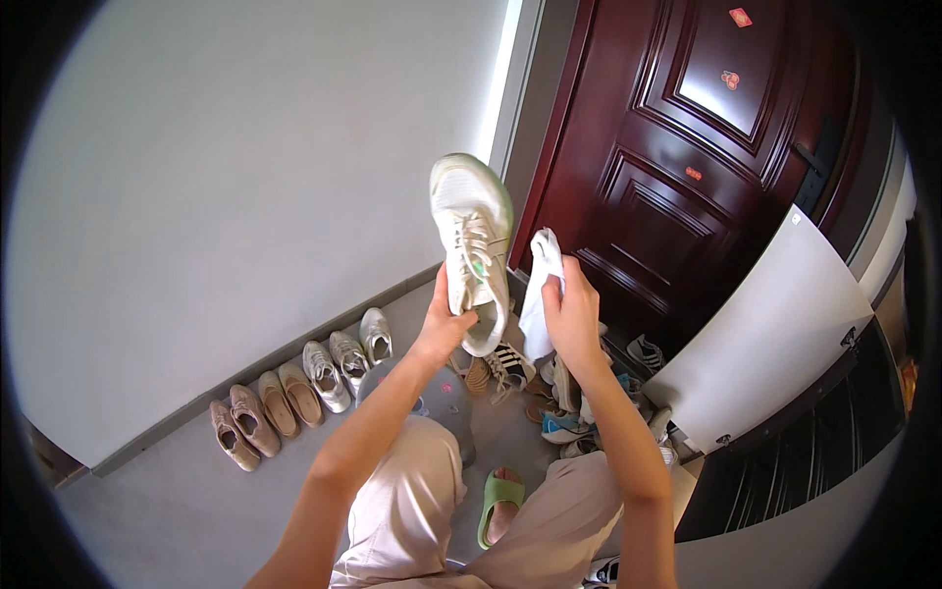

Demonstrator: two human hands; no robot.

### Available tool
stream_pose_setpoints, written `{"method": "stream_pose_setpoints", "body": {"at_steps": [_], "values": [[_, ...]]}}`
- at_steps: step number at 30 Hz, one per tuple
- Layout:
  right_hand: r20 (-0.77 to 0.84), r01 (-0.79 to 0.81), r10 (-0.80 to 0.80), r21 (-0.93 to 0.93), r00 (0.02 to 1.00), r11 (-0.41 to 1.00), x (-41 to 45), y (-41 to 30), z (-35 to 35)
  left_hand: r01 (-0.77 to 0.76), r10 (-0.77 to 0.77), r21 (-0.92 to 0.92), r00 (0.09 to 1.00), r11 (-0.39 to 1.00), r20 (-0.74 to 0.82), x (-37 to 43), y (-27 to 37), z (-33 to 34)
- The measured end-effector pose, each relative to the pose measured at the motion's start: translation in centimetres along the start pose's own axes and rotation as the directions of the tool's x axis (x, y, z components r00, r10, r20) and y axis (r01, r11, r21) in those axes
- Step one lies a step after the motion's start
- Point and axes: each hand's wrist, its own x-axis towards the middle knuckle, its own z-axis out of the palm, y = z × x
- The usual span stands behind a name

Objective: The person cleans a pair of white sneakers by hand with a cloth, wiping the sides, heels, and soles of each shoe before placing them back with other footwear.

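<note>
My left hand [444, 322] grips a white lace-up sneaker [471, 199] by its heel end, thumb at the collar opening. The sneaker is raised with its toe pointing away from me and its laces facing me. A folded white cloth [543, 294] is pinched in my right hand [572, 313], just right of the sneaker and apart from it. Below, on the grey floor, lies a pile of mixed shoes, among them a black-and-white striped sneaker [511, 368] and a blue shoe [565, 425].
Along the wall's baseboard stand paired shoes, including pink shoes [254, 421], beige flats [300, 394] and white sneakers [326, 375]. A grey stool [452, 412] is by my knee. An open shoe cabinet door [780, 324] juts out at right, before a dark red door [662, 162]. A green slide [503, 489] is on my foot.
</note>
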Motion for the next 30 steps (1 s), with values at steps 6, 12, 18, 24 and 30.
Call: {"method": "stream_pose_setpoints", "body": {"at_steps": [6, 12, 18, 24, 30], "values": [[0.051, 0.151, -0.148, -0.057, 0.988, 0.987, 0.2, -1.6, 2.5, -0.034, 0.034, 0.093, 0.999, 0.995, 0.001, 0.7, 2.4, 1.3], [0.214, 0.069, -0.042, -0.121, 0.976, 0.990, -0.8, 1.8, 3.9, -0.087, 0.095, 0.247, 0.995, 0.965, -0.018, -0.1, -0.2, 0.3], [0.125, -0.115, 0.105, 0.071, 0.987, 0.991, -1.4, 4.7, 2.5, -0.158, 0.135, 0.420, 0.987, 0.894, 0.083, 0.8, -2.2, 1.3], [-0.009, -0.122, 0.122, -0.144, 0.992, 0.982, -1.1, 8.0, 1.1, -0.136, 0.268, 0.576, 0.952, 0.806, -0.150, -0.2, -3.1, 2.7], [-0.073, -0.155, 0.141, -0.270, 0.987, 0.950, -1.7, 9.7, 0.6, 0.144, -0.159, 0.189, 0.985, 0.971, 0.064, -1.5, -3.6, 5.4]]}}
